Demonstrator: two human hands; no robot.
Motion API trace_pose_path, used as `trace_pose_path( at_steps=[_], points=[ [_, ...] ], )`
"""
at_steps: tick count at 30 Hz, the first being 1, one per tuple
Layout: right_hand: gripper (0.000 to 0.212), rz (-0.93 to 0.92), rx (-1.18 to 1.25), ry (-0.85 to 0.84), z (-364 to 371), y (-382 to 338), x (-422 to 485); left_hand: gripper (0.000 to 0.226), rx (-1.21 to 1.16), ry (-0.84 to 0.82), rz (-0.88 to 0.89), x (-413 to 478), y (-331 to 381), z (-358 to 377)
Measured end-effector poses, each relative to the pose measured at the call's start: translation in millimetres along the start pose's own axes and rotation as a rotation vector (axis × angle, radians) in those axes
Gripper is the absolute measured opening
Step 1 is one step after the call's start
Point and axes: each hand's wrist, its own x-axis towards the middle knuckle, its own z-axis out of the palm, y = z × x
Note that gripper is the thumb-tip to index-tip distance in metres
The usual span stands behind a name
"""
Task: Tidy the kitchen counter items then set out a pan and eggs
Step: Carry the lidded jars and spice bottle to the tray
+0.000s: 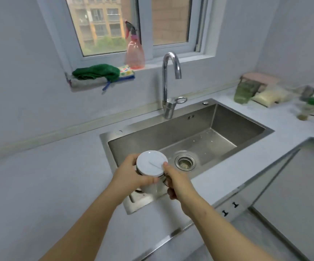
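White lid caps the jar, which sits between your fingers, with the sink beneath them. Your left hand wraps the glass to steady it; your right hand pinches the lid's rim, likely to work it.

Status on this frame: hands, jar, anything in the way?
Left hand grips white-lidded jar from the side. Right hand pinches its lid edge. Jar held over sink near-left corner. Nothing blocking the hands.

White lid, pink spray bottle, green cloth — steel-grey sink
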Motion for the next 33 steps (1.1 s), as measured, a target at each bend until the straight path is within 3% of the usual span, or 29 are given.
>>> trace_pose_path(
  at_steps=[5,16,22,28,33],
  points=[
    [0.046,0.029,0.106,0.243,-98,13,-40,0.061,0.014,-0.228,0.077,-5,36,102],
    [0.035,0.041,0.2,0.668,-339,47,-186,0.071,0.106,-0.66,0.25,-86,137,373],
    [0.035,0.061,0.308,0.923,-433,77,-260,0.075,0.121,-0.884,0.301,-144,169,494],
    [0.03,0.063,0.483,1.198,-518,109,-332,0.066,0.16,-1.153,0.4,-208,196,618],
    [0.031,0.066,0.519,1.36,-604,123,-377,0.064,0.142,-1.263,0.508,-250,229,719]
  ],
)
